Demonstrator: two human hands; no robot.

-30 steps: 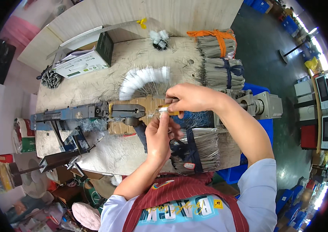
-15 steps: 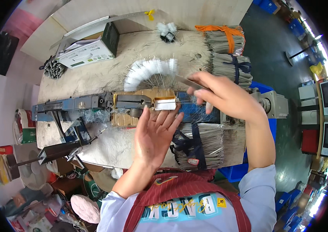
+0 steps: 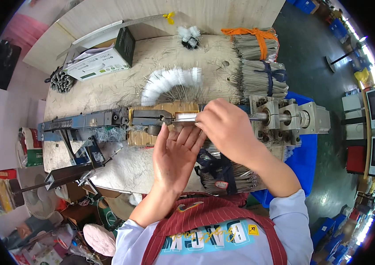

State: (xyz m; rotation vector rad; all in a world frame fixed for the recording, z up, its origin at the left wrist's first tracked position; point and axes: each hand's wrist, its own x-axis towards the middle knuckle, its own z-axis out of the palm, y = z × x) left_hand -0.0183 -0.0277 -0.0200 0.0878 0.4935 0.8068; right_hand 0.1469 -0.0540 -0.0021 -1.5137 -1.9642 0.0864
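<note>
My left hand [image 3: 172, 154] lies palm up at the front of a bench machine [image 3: 152, 115]. Its fingers are stretched out, the tips close under a white bristle bundle [image 3: 185, 115] in a small slot. My right hand [image 3: 225, 126] is closed at the slot's right end, thumb and fingers pinched on a thin flat metal strip [image 3: 189, 121] that lies edge-on along the front of the bristles. Most of the strip is hidden by the hand. Behind the machine, finished-looking white brushes [image 3: 165, 81] with twisted wire stems stand in an arc.
Bundles of wire stems [image 3: 265, 79] are stacked at the right, one tied with an orange cloth [image 3: 261, 40]. Another wire bundle [image 3: 236, 179] lies in front. A carton [image 3: 101, 59] stands back left, a ruler [image 3: 130, 23] behind it. Round shafts in metal blocks [image 3: 280, 117] extend rightward.
My right hand has come down and left with the metal strip, from above the machine to the bristle slot. The left hand has stayed nearly still.
</note>
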